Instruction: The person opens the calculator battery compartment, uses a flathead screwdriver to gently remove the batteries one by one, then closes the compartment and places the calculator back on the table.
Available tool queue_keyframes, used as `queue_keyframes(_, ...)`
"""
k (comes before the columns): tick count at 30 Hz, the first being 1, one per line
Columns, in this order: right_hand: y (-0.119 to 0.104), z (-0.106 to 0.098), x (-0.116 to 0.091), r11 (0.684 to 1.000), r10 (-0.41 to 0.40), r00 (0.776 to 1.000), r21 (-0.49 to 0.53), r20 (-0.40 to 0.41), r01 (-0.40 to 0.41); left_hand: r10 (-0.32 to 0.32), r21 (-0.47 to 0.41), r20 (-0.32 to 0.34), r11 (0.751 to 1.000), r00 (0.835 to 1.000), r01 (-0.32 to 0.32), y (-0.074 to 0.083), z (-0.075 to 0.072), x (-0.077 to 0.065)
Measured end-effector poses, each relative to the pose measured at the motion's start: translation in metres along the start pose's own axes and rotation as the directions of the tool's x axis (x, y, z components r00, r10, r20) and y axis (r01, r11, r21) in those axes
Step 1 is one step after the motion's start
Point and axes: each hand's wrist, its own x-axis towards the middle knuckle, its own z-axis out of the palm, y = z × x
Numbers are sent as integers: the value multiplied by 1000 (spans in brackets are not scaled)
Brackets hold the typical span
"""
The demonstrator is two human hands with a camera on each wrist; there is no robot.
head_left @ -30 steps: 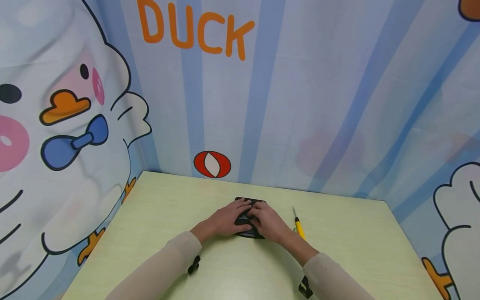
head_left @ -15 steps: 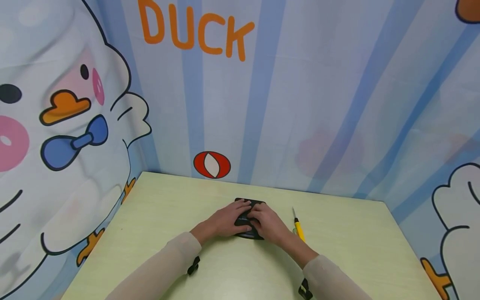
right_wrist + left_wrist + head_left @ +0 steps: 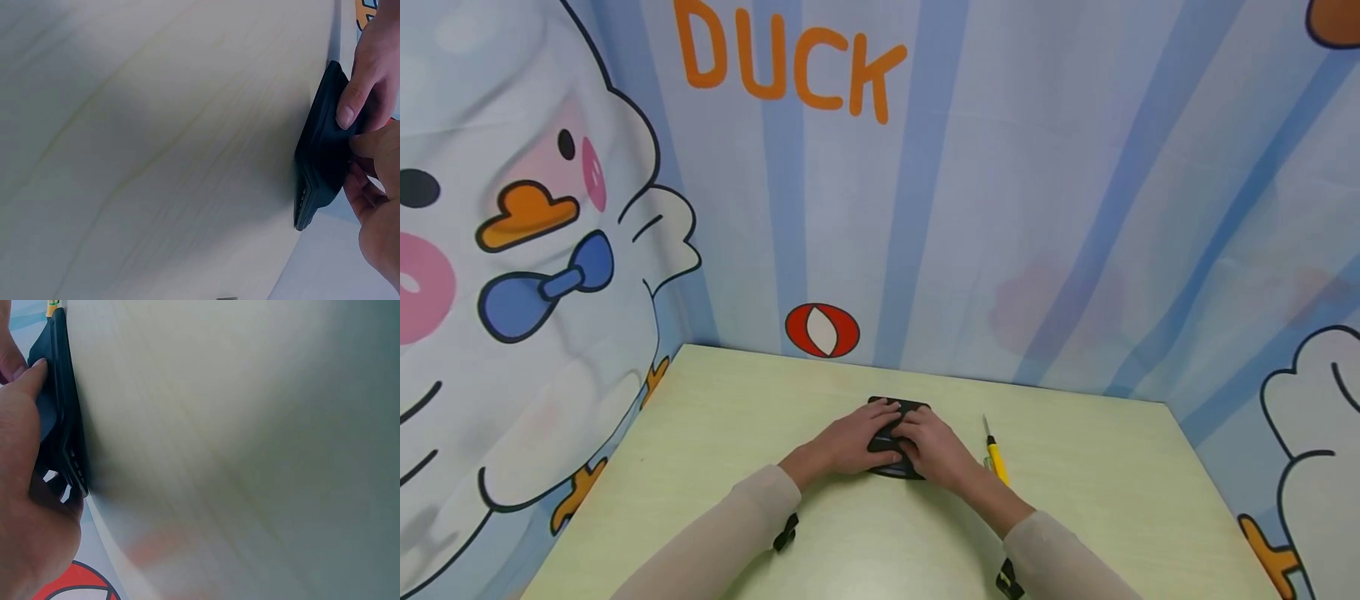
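Note:
A flat black plastic device (image 3: 898, 468) with ribbed or slotted ends lies on the table; its exact kind is not clear. My left hand (image 3: 850, 437) holds it from the left side, thumb across its top, and in the left wrist view the fingers curl at the far edge of the device (image 3: 62, 381). From the right, my right hand (image 3: 936, 446) has bent fingers and thumb on the device's upper face. In the right wrist view those fingertips meet the device (image 3: 322, 147), partly hidden by the hand. A yellow-handled screwdriver (image 3: 997, 461) lies to the right.
A small greenish item (image 3: 988, 463) sits against the screwdriver, mostly behind the right forearm. The pale wooden table (image 3: 760, 392) ends at a blue-striped curtain (image 3: 970, 275) printed with ducks. Both wrists carry black straps.
Both hands stay at the black device with hardly any motion. The whole head view has shifted very slightly.

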Motion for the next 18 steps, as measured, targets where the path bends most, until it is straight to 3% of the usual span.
queue_keyframes(7,-2,2,-1,993,-55,998,-109,-11,53,-1,-16,-2,1000,1000,1,0,0,0)
queue_keyframes(18,-3,0,-2,993,-49,999,-107,-15,48,-7,-24,-3,1000,1000,7,3,-3,-3)
